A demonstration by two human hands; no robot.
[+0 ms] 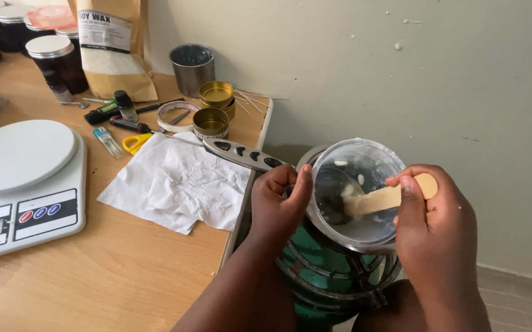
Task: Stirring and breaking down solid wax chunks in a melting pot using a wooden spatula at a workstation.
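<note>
My left hand grips the rim of a small metal pot, tilted toward me, thumb over its near edge. My right hand holds a flat wooden stick whose end reaches inside the pot, where whitish wax bits cling to the wall. The pot is held over a green gas burner with a metal ring stand, just off the right edge of the wooden table.
On the table lie a crumpled white paper towel, a white kitchen scale, two gold tins, a metal cup, a brown wax bag, dark lidded jars, a grey-handled utensil, yellow scissors and small tools. Wall behind.
</note>
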